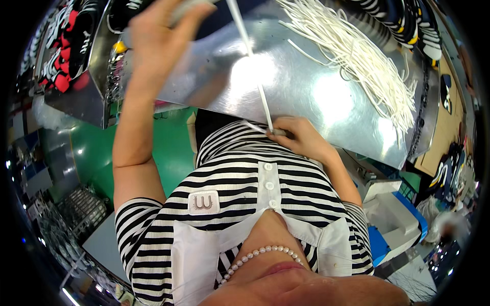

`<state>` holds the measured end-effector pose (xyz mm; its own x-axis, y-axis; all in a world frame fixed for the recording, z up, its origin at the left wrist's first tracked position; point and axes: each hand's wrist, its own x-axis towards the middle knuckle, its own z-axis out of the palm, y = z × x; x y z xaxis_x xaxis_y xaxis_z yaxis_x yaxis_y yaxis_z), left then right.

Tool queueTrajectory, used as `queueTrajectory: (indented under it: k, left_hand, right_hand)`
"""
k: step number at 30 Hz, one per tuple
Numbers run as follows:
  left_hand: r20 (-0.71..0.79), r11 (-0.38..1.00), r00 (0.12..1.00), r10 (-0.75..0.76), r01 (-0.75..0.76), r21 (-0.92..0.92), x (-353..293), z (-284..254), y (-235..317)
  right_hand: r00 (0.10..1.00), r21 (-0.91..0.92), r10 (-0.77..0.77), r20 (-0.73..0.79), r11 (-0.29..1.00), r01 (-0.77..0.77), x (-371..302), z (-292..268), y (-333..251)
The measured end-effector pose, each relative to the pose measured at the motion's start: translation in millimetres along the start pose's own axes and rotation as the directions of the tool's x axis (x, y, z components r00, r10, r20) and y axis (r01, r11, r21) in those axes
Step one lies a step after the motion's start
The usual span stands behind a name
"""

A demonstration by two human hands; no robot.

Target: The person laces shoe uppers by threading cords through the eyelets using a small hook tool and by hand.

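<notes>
Right hand (300, 135) grips white lace (263, 98); left hand (162, 36) too blurred to tell; chest patch (203, 202) lettered.

Long, narrow white textile cord (261, 97), nearly straight: it runs from the upper edge of the view, slanting slightly rightward over the shiny metal worktop (214, 86), to the pinched right grip (301, 137) beyond the worktop's near edge; a short white length shows just left of the fingertips. Loose bundle of slender white cords (352, 51): lying on the worktop's right side, strands roughly parallel, straggling at the margins. Pale grey object (188, 7) at the left grip (166, 33): blurred, kind unclear.
</notes>
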<state>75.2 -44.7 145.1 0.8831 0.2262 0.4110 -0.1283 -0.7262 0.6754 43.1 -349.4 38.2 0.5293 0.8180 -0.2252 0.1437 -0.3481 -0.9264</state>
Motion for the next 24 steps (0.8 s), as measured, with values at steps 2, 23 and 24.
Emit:
queueTrajectory:
  k: [2,23,24]
  left_hand:
    - [-0.131,0.988,0.991,0.037,-0.056,-0.144,11.2,-7.5,6.6]
    - [0.600,0.900,0.795,0.089,-0.322,0.293,-36.6,84.3,9.5]
    - [0.638,0.906,0.770,0.034,-0.293,0.305,-34.8,88.5,9.0]
  right_hand:
    - [0.992,-0.083,-0.090,-0.084,0.993,0.083,-22.7,-0.7,10.1]
    - [0.698,0.016,-0.254,-0.669,0.935,0.354,110.8,-61.2,-6.6]
    - [0.693,0.007,-0.256,-0.674,0.936,0.352,111.3,-61.3,-4.9]
